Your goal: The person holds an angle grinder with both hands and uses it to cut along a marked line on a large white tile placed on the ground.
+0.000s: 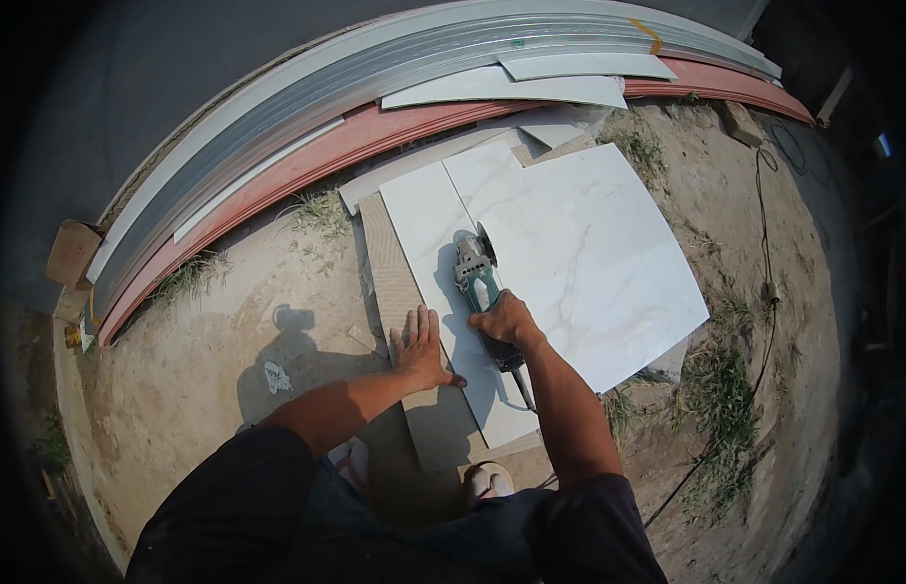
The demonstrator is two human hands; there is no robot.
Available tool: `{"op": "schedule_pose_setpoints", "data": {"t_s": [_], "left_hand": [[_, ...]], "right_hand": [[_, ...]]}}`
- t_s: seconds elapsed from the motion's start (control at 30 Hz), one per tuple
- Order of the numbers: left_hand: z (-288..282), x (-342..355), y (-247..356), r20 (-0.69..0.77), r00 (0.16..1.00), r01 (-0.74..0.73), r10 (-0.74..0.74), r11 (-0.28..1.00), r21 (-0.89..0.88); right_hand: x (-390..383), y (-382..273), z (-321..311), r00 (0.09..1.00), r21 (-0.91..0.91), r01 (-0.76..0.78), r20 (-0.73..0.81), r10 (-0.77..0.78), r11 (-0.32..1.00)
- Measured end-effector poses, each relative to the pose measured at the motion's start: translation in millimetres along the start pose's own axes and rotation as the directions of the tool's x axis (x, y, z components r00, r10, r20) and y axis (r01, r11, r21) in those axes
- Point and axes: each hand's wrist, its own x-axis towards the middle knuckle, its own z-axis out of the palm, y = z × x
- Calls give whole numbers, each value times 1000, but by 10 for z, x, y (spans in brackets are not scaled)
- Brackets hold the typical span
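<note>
My right hand (506, 319) is wrapped round the body of an angle grinder (478, 277), green and black with a grey metal head. Its disc (486, 243) stands on edge over a large white marbled tile (609, 263). From the tile's far edge a thin dark line runs toward the disc. My left hand (424, 352) rests with fingers apart at the tile's left edge, its thumb reaching toward the white surface. Beneath the tile lies a tan piece with a ridged surface (390, 255), jutting out on the left.
Long grey metal profiles (375, 73) and red lengths (278, 165) lie stacked across the far side, with white offcuts (502, 90) on top. A black cable (764, 243) crosses the sandy ground on the right, near grass tufts (716, 389). My feet (488, 481) stand close to the tile's near edge.
</note>
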Motion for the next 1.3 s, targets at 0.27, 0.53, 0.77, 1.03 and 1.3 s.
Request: {"op": "schedule_pose_setpoints", "data": {"t_s": [0.27,0.53,0.77,1.03,1.3], "left_hand": [[5,-3,4,-13,1000,-19,18,1000,-24],[-9,2,4,8,1000,-9,9,1000,-12],[-14,-8,11,1,1000,-9,9,1000,-11],[-21,-10,13,1,1000,-5,5,1000,-7],[-47,-21,27,11,1000,-9,9,1000,-17]], "right_hand": [[0,21,-12,1000,-4,8,4,-8,1000],[-38,12,-25,999,-8,-26,44,26,1000],[-91,79,7,1000,-11,-4,18,4,1000],[-164,73,-27,1000,6,5,18,-5,1000],[-192,75,-28,1000,-19,-10,29,11,1000]]}}
